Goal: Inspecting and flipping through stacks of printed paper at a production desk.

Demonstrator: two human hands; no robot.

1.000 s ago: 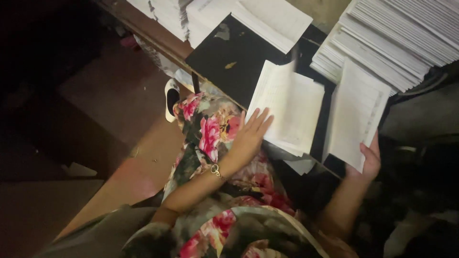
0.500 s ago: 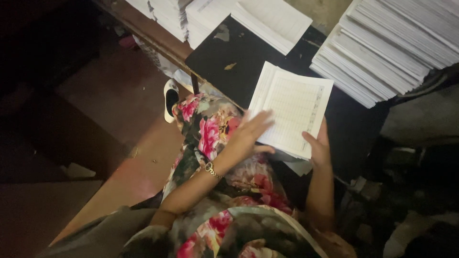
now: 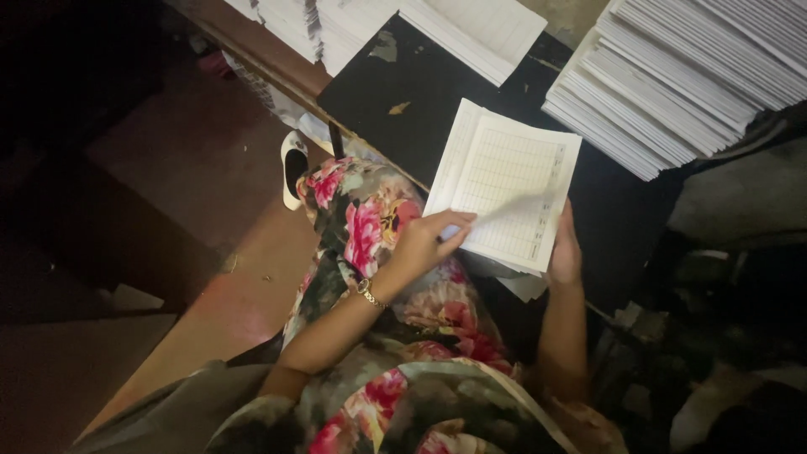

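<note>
A white folded paper sheet printed with a faint ruled grid (image 3: pixel 504 187) lies just right of the frame's centre, on the near edge of a black, scuffed tabletop (image 3: pixel 395 92). It sits slightly askew, its fold running along the left side, and a motion-blurred streak crosses its lower half. The left hand (image 3: pixel 424 244) pinches the sheet's lower left edge between thumb and fingertips (a gold-coloured bracelet (image 3: pixel 370 294) circles that wrist). The right hand (image 3: pixel 565 248) lies with fingers held together against the sheet's lower right edge, fingers pointing up the frame.

At the upper right a tall fanned stack of white sheets (image 3: pixel 689 76) crowds close to the sheet's corner; more white paper stacks (image 3: pixel 403 25) run along the top, cut off by the frame. Below the hands is a pink-and-green floral garment (image 3: pixel 370 227). A white shoe (image 3: pixel 292 168) lies on the reddish-brown floor (image 3: pixel 193 160) at left centre. The right edge and far left are too dark to make out.
</note>
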